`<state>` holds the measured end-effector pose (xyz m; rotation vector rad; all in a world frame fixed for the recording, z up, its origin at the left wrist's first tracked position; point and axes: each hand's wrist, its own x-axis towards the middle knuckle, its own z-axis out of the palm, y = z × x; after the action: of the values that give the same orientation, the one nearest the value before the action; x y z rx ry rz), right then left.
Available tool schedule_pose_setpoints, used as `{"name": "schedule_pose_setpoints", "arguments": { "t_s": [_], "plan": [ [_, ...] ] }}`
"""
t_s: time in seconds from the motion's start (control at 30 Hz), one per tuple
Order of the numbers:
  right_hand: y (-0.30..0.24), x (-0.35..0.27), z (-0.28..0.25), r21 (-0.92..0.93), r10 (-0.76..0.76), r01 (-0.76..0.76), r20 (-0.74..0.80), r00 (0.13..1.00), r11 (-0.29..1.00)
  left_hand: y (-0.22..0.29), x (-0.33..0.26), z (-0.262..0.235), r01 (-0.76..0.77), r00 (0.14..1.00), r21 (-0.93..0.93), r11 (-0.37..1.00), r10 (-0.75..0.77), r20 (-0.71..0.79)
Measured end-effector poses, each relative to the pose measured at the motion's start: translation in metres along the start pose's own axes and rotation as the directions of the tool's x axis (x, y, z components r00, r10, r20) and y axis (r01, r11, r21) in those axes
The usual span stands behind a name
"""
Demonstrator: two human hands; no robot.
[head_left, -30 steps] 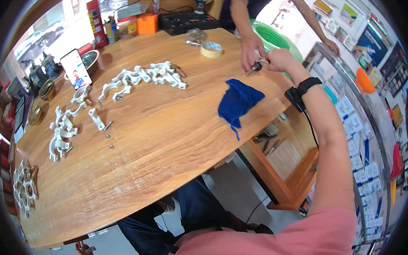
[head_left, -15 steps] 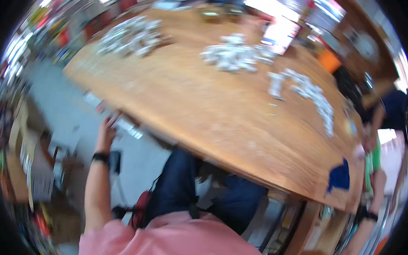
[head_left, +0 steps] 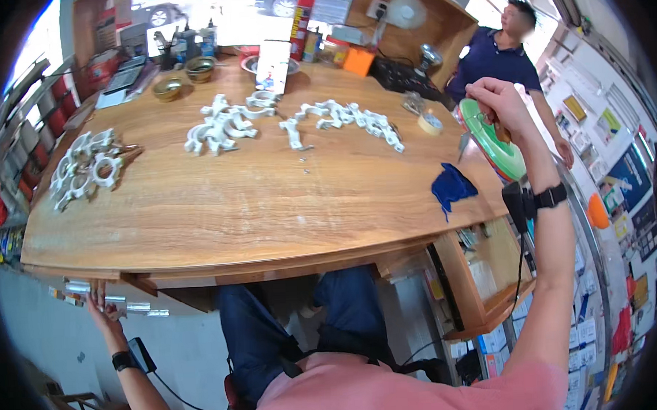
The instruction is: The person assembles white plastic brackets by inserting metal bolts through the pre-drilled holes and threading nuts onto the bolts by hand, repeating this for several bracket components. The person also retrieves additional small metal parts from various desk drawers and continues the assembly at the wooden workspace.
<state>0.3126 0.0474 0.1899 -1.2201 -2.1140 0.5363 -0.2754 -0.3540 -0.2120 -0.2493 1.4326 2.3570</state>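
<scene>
My left hand (head_left: pixel 106 310) is low at the left, just below the table's front edge, with fingers apart. Beside it are several shiny clear strips (head_left: pixel 137 306); I cannot tell whether the fingers touch them. Past the table's right edge, my right hand (head_left: pixel 502 108) is raised with its fingers curled closed. What it pinches, if anything, is too small to make out. Right under it is a bright green round thing (head_left: pixel 504 155) with a raised rim, partly covered by the hand. A crumpled dark blue cloth (head_left: pixel 454 186) lies on the tabletop near this hand.
The wooden table (head_left: pixel 255 201) carries white ring-shaped clamps in piles at left (head_left: pixel 85 168), middle (head_left: pixel 219 125) and right (head_left: pixel 350 116). Behind them are brass bowls (head_left: pixel 168 89), a propped phone (head_left: pixel 272 67) and a tape roll (head_left: pixel 430 123). A drawer (head_left: pixel 485 271) stands open. Another person (head_left: pixel 494 62) is beyond the right corner.
The view has swung rightward and levelled, and the blur has gone. My right hand now shows plainly over the green thing. My left hand stays near the strips below the table edge.
</scene>
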Motion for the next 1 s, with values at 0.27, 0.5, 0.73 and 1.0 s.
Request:
{"name": "schedule_pose_setpoints", "arguments": {
  "t_s": [0.27,0.5,0.73,1.0],
  "plan": [
    [-0.148,-0.058,0.148,0.365,-0.205,0.039,0.428,0.88,0.93,-0.011,0.017,0.01,-0.267,0.962,0.207,0.941,0.249,0.111],
    [-0.243,-0.086,0.271,0.615,-0.485,-0.053,0.669,0.563,0.787,0.001,-0.024,0.004,-0.223,0.975,0.12,0.967,0.218,0.05],
    [-0.274,-0.11,0.325,0.613,-0.542,-0.068,0.74,0.399,0.787,0.008,-0.031,-0.024,-0.188,0.978,0.123,0.974,0.175,0.11],
    [-0.266,-0.116,0.337,0.591,-0.495,-0.155,0.769,0.404,0.792,-0.024,-0.001,-0.015,-0.082,0.995,0.075,0.994,0.078,0.056]
  ]
}}
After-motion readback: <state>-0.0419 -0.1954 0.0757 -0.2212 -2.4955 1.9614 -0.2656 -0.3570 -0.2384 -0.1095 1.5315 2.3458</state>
